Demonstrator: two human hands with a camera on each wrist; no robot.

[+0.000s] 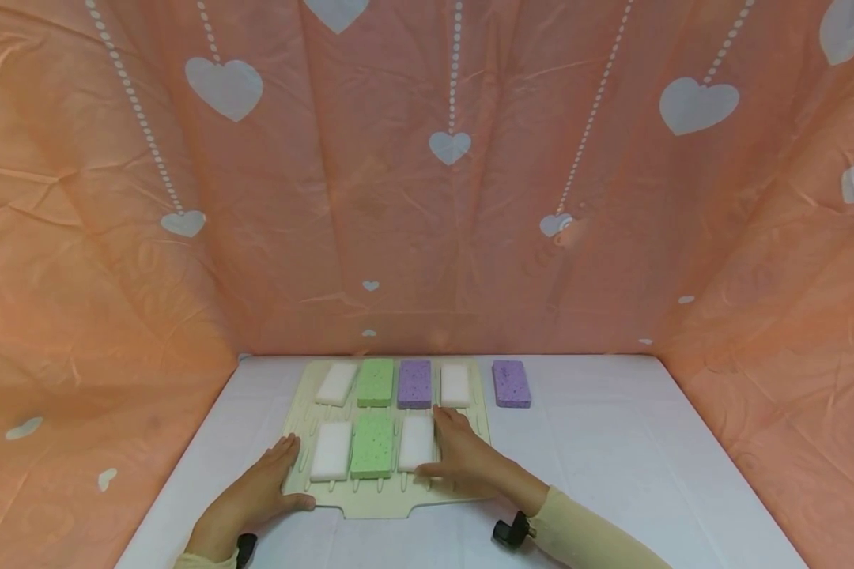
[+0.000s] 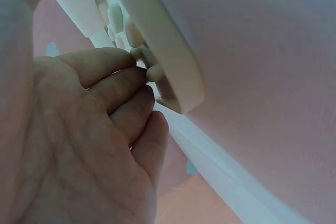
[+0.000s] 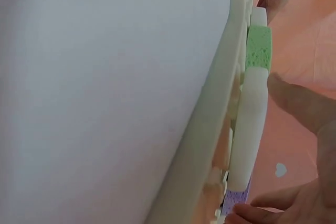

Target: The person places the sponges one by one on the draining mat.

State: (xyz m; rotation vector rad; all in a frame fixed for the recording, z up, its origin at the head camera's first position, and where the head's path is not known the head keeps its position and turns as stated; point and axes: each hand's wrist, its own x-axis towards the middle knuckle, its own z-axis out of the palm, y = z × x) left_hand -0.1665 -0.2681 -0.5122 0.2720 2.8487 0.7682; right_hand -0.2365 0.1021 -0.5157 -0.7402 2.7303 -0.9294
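A cream ridged tray (image 1: 375, 506) bears two rows of sponges. White (image 1: 337, 384), green (image 1: 375, 382), purple (image 1: 415, 384) and another white one (image 1: 455, 385) form the back row. In front lie a white sponge (image 1: 331, 451), a green sponge (image 1: 372, 445) and the right-hand white sponge (image 1: 416, 442). My right hand (image 1: 470, 458) spans that last sponge, thumb at its near end and fingers by its far corner. My left hand (image 1: 256, 486) touches the tray's left edge with its fingertips, thumb at the front corner. In the left wrist view, those fingers (image 2: 123, 87) lie against the tray's rim.
To the right of the tray, a purple sponge (image 1: 512, 384) lies on the white tabletop (image 1: 612, 458). An orange curtain (image 1: 398, 237) with pale hearts encloses the table at the back and both sides. A black camera strap sits on each wrist.
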